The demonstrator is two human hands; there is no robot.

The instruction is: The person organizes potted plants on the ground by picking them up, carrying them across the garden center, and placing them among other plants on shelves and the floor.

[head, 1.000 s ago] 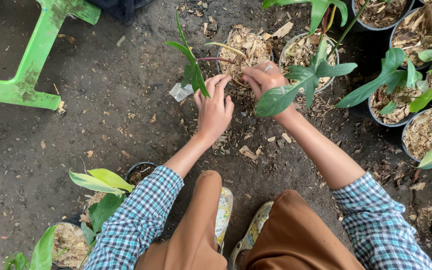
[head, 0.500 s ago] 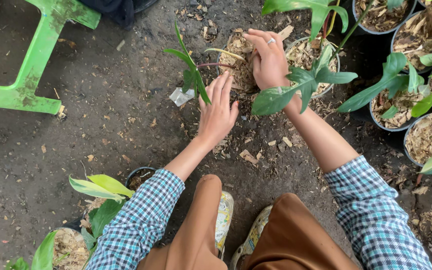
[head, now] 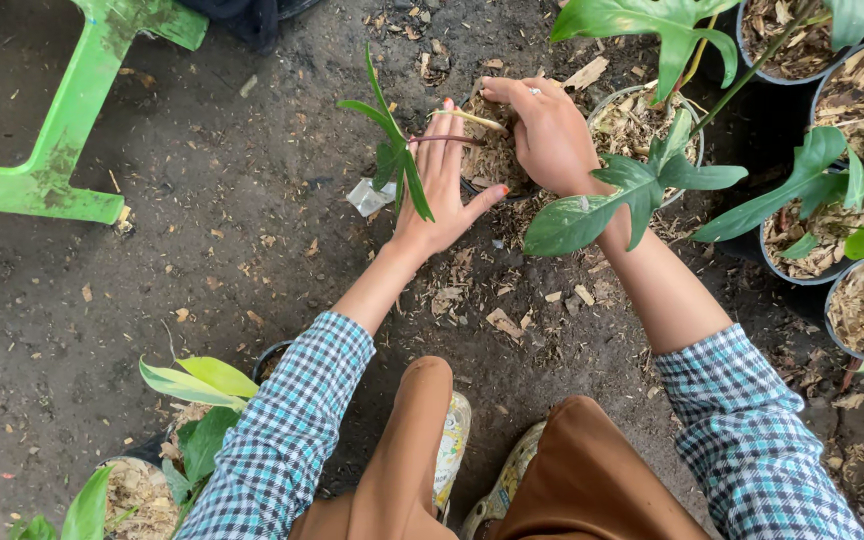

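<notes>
I crouch on dark soil in a checked shirt and brown trousers. My left hand (head: 446,190) lies flat, fingers apart, against the near side of a small pot of wood chips (head: 492,150). My right hand (head: 550,133) presses down on the chips on the pot's far side. A young plant with narrow green leaves (head: 389,150) and a pale stem leans left out of this pot, across my left fingers. A broad lobed leaf (head: 612,205) from a neighbouring pot covers my right wrist.
Several black pots of chips with green plants (head: 812,200) crowd the right and top right. A green plastic stool (head: 62,130) stands at top left. Two potted plants (head: 192,400) sit at bottom left. A white tag (head: 370,197) lies on the soil. Loose chips lie scattered on the soil.
My right hand moved up from the pot's near rim onto the chips at its far side. My left hand shifted slightly up along the pot. The view also drifted a little.
</notes>
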